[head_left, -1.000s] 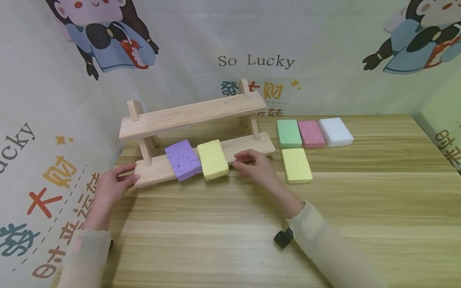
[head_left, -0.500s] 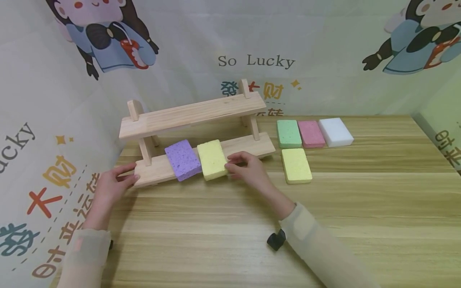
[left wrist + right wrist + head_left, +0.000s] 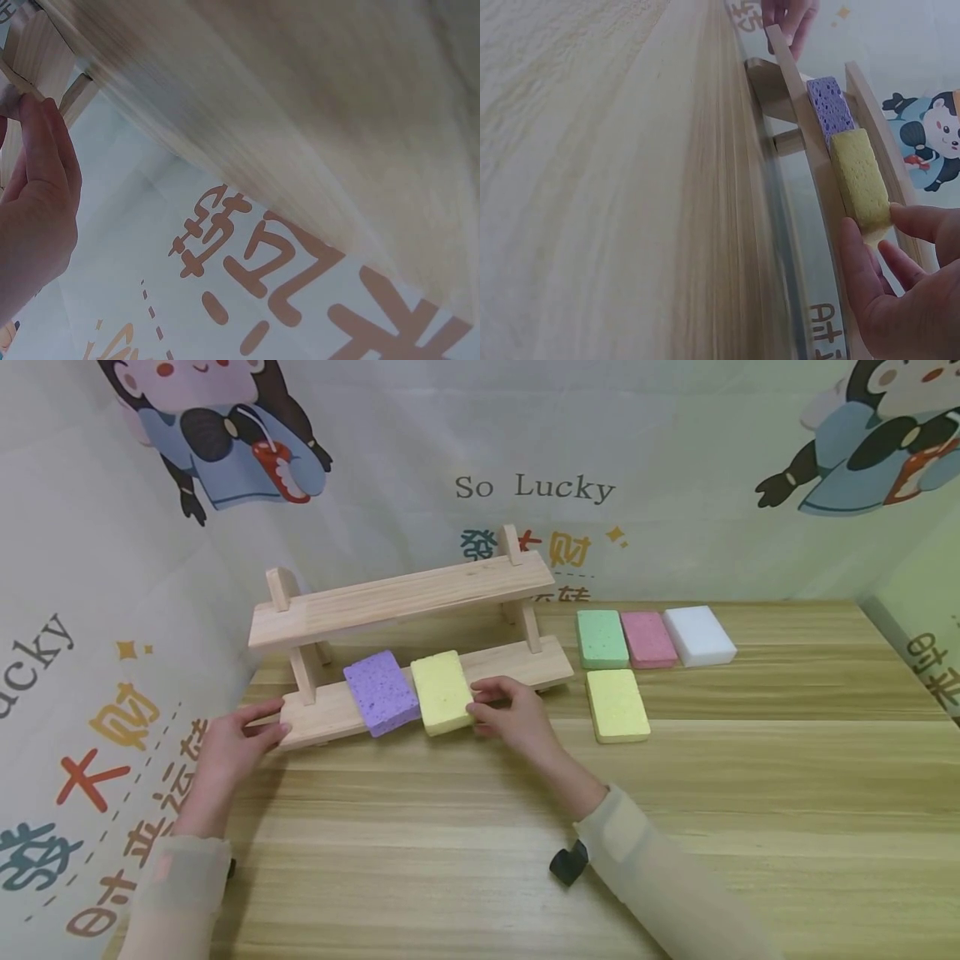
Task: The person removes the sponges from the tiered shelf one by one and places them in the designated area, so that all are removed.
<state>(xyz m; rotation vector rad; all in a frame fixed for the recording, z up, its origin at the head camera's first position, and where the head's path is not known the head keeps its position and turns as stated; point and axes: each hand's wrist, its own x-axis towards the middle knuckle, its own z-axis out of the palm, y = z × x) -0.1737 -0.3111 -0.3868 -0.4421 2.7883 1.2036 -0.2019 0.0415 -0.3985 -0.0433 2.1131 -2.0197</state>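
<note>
A two-tier wooden rack (image 3: 405, 597) carries a purple sponge (image 3: 381, 693) and a yellow sponge (image 3: 442, 693) side by side on its lower board, both tilted and jutting over the front edge. My left hand (image 3: 232, 747) pinches the left end of that lower board; in the left wrist view the fingers of this hand (image 3: 41, 187) show at the wood. At the yellow sponge's right side is my right hand (image 3: 517, 718). In the right wrist view, thumb and finger of the right hand (image 3: 911, 292) pinch the near end of the yellow sponge (image 3: 860, 180).
Right of the rack, a green sponge (image 3: 602, 639), a pink sponge (image 3: 648, 639) and a white sponge (image 3: 701, 635) lie in a row on the wooden table (image 3: 420, 843). Another yellow sponge (image 3: 618, 706) lies in front of the green one. A printed cloth (image 3: 390, 435) hangs behind.
My right hand has moved a little left, from just beside the yellow sponge to touching its right side. My left hand has stayed at the board's end. The sponges look nearly unmoved.
</note>
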